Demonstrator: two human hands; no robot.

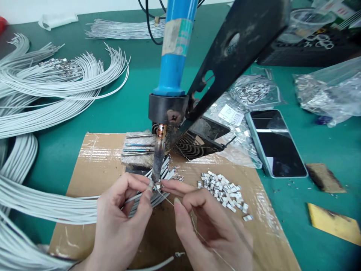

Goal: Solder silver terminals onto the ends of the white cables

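My left hand [124, 214] is closed in a pinch at the tip of a blue-handled soldering iron [175, 56]. At its fingertips is a small metal tab [158, 186], partly hidden by the fingers. My right hand [208, 222] holds a thin solder wire [170, 202] between thumb and fingers; the wire slants up to the tab, and the index fingertip is close beside it. The iron points down, clamped in a black metal stand [225, 64]. Grey cables [67, 209] run behind my left hand, their ends lying under the iron.
A pile of small metal tabs [225, 190] lies on the cardboard [93, 158]. Spare iron tips [138, 145] rest on a pad. To the right are a phone [278, 143], bagged metal parts [251, 90] and a yellow sponge [334, 224]. More cable bundles [56, 82] cover the left side.
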